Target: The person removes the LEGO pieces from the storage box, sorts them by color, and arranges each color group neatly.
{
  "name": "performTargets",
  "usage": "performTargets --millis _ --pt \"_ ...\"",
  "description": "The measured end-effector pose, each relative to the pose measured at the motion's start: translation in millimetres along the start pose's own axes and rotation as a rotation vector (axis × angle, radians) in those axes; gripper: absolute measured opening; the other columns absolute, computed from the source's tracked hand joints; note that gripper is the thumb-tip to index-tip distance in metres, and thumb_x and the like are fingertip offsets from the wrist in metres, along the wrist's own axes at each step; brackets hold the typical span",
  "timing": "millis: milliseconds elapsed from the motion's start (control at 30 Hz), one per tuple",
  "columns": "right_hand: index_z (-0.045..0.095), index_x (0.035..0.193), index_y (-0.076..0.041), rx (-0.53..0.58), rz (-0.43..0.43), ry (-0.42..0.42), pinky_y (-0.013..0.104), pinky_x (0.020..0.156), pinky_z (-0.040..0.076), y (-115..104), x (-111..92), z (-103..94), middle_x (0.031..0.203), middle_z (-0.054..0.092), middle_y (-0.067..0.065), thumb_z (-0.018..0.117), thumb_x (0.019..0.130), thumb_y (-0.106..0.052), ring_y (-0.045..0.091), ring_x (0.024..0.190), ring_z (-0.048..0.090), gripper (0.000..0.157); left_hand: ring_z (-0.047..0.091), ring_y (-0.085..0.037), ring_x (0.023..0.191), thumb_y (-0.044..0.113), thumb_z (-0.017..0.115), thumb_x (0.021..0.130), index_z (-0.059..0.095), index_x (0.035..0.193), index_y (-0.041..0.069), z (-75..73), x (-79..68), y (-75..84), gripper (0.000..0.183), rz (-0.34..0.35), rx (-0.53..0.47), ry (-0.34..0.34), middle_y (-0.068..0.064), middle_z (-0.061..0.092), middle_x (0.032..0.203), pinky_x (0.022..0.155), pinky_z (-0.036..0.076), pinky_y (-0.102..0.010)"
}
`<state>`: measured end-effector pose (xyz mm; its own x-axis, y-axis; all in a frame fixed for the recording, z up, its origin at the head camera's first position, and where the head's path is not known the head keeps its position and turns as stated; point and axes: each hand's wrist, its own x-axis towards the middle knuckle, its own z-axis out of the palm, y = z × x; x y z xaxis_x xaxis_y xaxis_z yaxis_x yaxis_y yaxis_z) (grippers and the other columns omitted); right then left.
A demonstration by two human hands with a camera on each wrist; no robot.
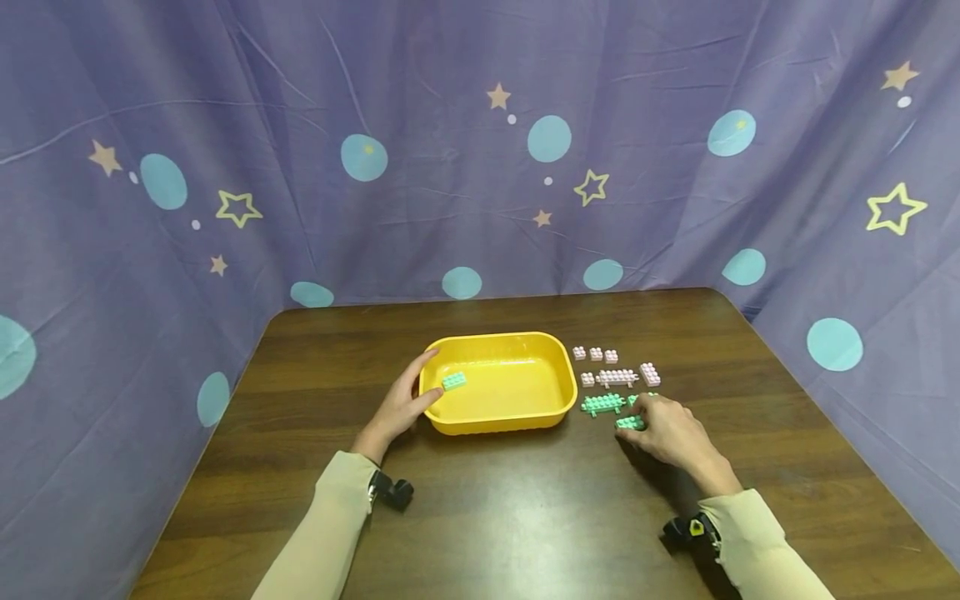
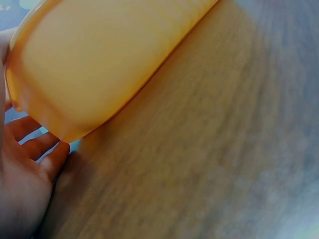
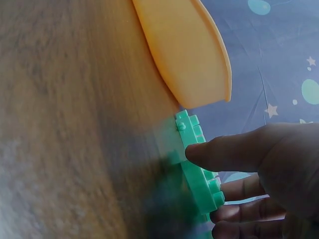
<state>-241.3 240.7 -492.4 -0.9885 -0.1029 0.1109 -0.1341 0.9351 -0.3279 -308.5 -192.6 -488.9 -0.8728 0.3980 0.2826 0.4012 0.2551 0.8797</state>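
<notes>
My left hand (image 1: 396,410) grips the left end of a yellow plastic tray (image 1: 498,425), with the thumb over the rim; in the left wrist view its fingers (image 2: 55,158) curl by the tray's end wall. A light green toy building brick (image 1: 453,381) lies inside the tray near that hand. To the right of the tray, my right hand (image 1: 675,433) pinches a green building brick (image 1: 628,423) on the table. In the right wrist view the thumb (image 3: 219,153) presses one side of the green brick (image 3: 197,184), the other fingers partly hidden behind it.
A long green brick with side pegs (image 1: 603,404) lies between tray and right hand; another green piece (image 1: 633,400) is partly covered. Behind are several small pink bricks (image 1: 596,354), a pink pegged brick (image 1: 617,377) and a longer pink brick (image 1: 649,374). A purple curtain (image 1: 450,225) stands behind the wooden table (image 1: 495,517).
</notes>
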Motion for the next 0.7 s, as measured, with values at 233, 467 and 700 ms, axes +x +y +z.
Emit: performTargets --millis 233,467,700 --pt "0.067 0.094 -0.013 0.002 -0.003 -0.014 0.04 0.053 0.047 0.8 -1.5 1.1 0.076 0.064 -0.003 0.079 0.077 -0.041 0.018 0.069 0.06 0.035 0.042 -0.049 0.13 0.004 0.062 0.092 0.029 0.15 -0.004 -0.5 -0.8 0.0 0.067 -0.019 -0.028 -0.014 -0.027 0.028 0.154 0.092 0.049 -0.03" --pt "0.068 0.094 -0.014 -0.002 0.005 -0.01 0.039 0.052 0.046 0.2 -3.3 2.7 0.076 0.064 -0.003 0.078 0.077 -0.041 0.018 0.068 0.061 0.034 0.042 -0.051 0.128 0.005 0.062 0.092 0.028 0.15 -0.005 -0.1 -1.8 1.3 0.067 -0.016 -0.042 -0.016 -0.029 0.027 0.154 0.09 0.049 -0.023" --pt "0.068 0.094 -0.013 -0.022 -0.027 0.027 0.041 0.051 0.047 -0.1 -5.1 6.5 0.075 0.062 -0.002 0.079 0.076 -0.04 0.02 0.066 0.059 0.034 0.041 -0.052 0.129 0.0 0.06 0.091 0.028 0.149 -0.007 0.3 -1.4 -0.5 0.066 0.005 -0.039 -0.01 -0.031 0.027 0.153 0.097 0.046 -0.053"
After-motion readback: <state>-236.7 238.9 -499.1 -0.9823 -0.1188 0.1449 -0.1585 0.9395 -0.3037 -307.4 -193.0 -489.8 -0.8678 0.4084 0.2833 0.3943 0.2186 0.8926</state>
